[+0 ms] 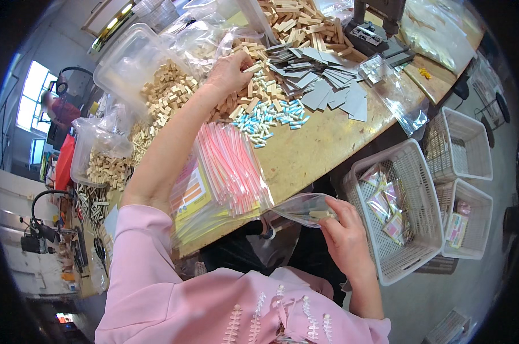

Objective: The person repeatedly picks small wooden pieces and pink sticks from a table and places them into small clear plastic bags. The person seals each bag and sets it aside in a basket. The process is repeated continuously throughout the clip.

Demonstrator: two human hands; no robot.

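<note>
My left hand (229,73) reaches across the table into the heaps of small wooden pieces, its fingers closed on a pale wooden block (252,68). Just in front of it lies a pile of small blue-and-white sticks (265,119). Off the table's front edge, my right hand (346,232) pinches a clear plastic bag (297,207); a pale wooden piece shows inside, by the fingers. Between my arms, a bundle of pink-and-clear plastic strips (231,166) rests beside flat bags with yellow printed cards (193,198).
Grey flat plates (328,86) are spread behind the sticks. Clear tubs (119,63) of wooden blocks stand at the left, and a dark metal machine (380,28) at the back right. White baskets (411,252) hold packed bags on my right. At far left is another person (59,112).
</note>
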